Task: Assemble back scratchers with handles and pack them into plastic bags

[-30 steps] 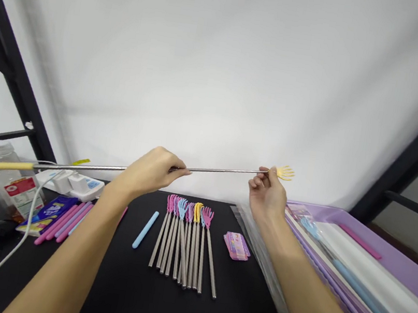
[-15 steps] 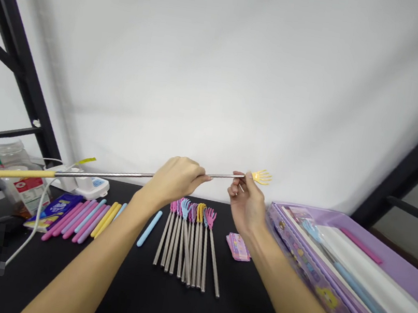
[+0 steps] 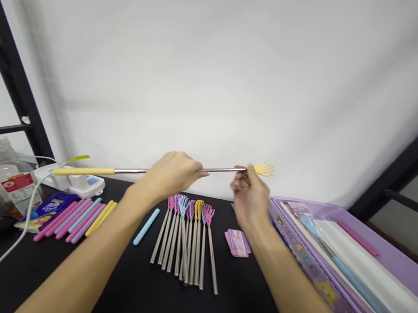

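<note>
A telescopic back scratcher (image 3: 222, 170) with a yellow handle and a yellow claw-shaped head is held level above the table. My left hand (image 3: 177, 170) is wrapped round its metal rod near the middle. My right hand (image 3: 251, 191) pinches the rod just behind the yellow head. Below lies a row of back scratcher rods (image 3: 187, 247) with pink, blue, purple and yellow claw heads, without handle sleeves. One light blue handle (image 3: 146, 226) lies left of the row. Further left, several pink, purple, blue and yellow handles (image 3: 72, 217) lie side by side, partly behind my left forearm.
A purple box (image 3: 328, 211) with packaged back scratchers stands at the right. Small pink cards (image 3: 238, 243) lie beside my right forearm. At the left are a clear jar (image 3: 12, 184), a blue packet (image 3: 53, 205), a white power strip (image 3: 89, 185) and a white cable (image 3: 32, 203).
The back scratcher has become shorter: its yellow handle end has come in from the far left towards my left hand. Both hands keep their hold. The view has shifted slightly.
</note>
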Demonstrator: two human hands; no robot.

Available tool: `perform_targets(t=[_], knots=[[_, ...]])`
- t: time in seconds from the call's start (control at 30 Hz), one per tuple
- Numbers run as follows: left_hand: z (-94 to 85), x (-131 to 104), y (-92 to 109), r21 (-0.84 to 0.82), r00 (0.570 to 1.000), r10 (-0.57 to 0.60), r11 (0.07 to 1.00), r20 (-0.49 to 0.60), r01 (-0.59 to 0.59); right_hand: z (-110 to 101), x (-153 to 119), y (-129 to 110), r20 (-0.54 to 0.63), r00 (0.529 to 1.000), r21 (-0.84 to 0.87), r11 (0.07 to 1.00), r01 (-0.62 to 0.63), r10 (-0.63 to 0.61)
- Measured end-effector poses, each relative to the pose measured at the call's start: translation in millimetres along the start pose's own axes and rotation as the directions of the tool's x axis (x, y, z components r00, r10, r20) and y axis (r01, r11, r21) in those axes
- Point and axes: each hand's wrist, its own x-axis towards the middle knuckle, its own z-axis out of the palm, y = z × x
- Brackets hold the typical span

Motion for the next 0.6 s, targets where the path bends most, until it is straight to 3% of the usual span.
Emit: perform_targets(t=[0.1,0.23,0.3,0.4,0.47,0.53,0.6], knots=[[6.3,0.6,2.7,-0.038,1.000,-0.019,0.999,0.015,0.019,6.8,-4.2,9.0,0.026,0.999,-0.021,1.000,-0.021,0.022],[-0.5,-7.5,-17.8,-0.157,0.995,-0.044,0.986,0.088,0.058,-1.6,12.4,-0.4,-0.145,0.989,0.019,1.000,-0.008,0.011],[-4.2,-8.4,-22.6,-0.139,0.998,-0.045,0.989,0.053,0.052,-5.1,15.2,-2.8,-0.170,0.985,0.024,1.000,-0.002,0.007],[-0.6,-3.1,-12.7,-0.028,0.999,0.005,1.000,-0.054,-0.007,-0.9,2.2,4.3,-0.066,0.998,0.004,1.000,-0.008,0.008],[6.2,1.0,-2.2,0.004,0.998,0.043,0.999,-0.055,-0.043,5.9,-10.5,10.7,0.036,0.999,-0.025,0.999,-0.025,0.026],[11.8,2.1,2.4,-0.047,0.998,0.047,0.998,-0.028,-0.049,10.8,-17.6,12.5,0.104,0.994,-0.059,0.998,-0.027,0.033],[12.0,-0.8,-2.4,-0.137,1.000,0.021,0.990,0.002,-0.021,11.0,-15.2,7.2,0.088,0.996,-0.065,0.998,-0.011,0.017]])
